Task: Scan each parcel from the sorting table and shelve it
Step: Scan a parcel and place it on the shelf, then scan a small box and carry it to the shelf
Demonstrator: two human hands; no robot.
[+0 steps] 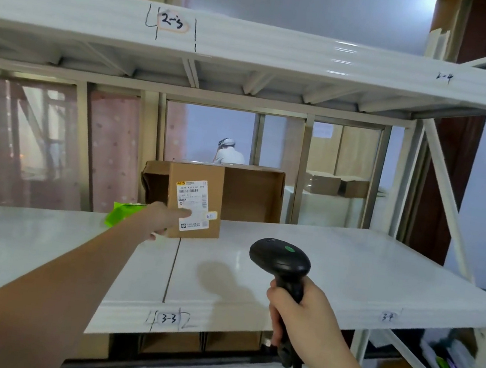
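On the white shelf [319, 258], the left hand [167, 219] touches a brown parcel [196, 202], fingers hard to see; the right hand [300, 318] holds a black scanner [282, 260]. Behind stands an open box [252, 194].

The left hand [167, 219] covers the lower left corner of the parcel [195, 200], and its fingertips blur against the label [193, 204], whose print is too small to read. The scanner [281, 263] cable runs off the bottom edge. Something green [122, 213] hides behind the wrist.
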